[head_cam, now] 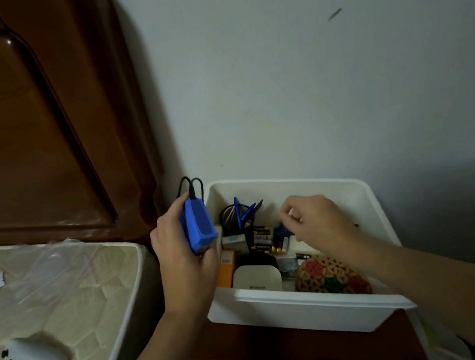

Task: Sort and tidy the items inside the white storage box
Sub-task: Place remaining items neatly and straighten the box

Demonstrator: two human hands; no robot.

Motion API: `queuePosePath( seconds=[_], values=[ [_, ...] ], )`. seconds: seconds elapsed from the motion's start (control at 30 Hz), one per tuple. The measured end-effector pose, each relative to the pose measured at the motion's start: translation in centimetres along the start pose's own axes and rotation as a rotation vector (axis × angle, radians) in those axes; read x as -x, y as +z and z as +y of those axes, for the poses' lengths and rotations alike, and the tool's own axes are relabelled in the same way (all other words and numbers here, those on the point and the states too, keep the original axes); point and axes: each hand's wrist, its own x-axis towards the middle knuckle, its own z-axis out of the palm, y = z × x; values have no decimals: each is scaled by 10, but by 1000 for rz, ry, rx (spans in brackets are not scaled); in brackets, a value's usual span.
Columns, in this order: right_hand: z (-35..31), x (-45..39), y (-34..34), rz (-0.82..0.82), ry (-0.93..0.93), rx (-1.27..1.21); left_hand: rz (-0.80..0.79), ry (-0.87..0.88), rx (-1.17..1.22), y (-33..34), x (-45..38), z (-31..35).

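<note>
wall (304, 60): pale grey | headboard (18, 121): dark wood | mattress (62, 301): cream, possibly plastic-wrapped | dim light

One white storage box (309, 308), one blue device (198, 226), two blue pens (243, 211), one white controller (33, 355)

My left hand (185, 262) covers the lower end of the blue device (198, 228); its black cable (190, 184) drops behind my fingers. My right hand (314, 220) hovers inside the white storage box (312, 308); whether those fingers (289, 213) pinch anything cannot be told. Labels on the batteries (260, 236) just left of them are too small to read. My right forearm hides part of the patterned pouch (332, 276). Below my hands, the desk (288, 349) is cut off by the bottom edge.
</note>
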Motion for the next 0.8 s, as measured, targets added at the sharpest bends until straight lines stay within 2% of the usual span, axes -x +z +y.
queuePosePath(
  seconds=[0.13, 0.3, 0.4, 0.5, 0.6, 0.8],
  values=[
    [6, 5, -40, 41, 79, -260, -39, -38, 155, -1, -2, 33],
    [-4, 10, -70, -203, 81, -637, -217, -137, 509, 7, -6, 84],
    [-7, 13, -79, -257, 124, -672, -290, -282, 690, 20, -9, 101],
    [1, 17, -82, -226, 265, -749, -308, -542, 877, 37, -8, 104],
    [13, 24, -82, -257, 316, -800, -302, -760, 1001, 54, -4, 103],
    [21, 31, -71, -335, 358, -830, -435, -792, 1015, 91, -4, 97]
  ],
)
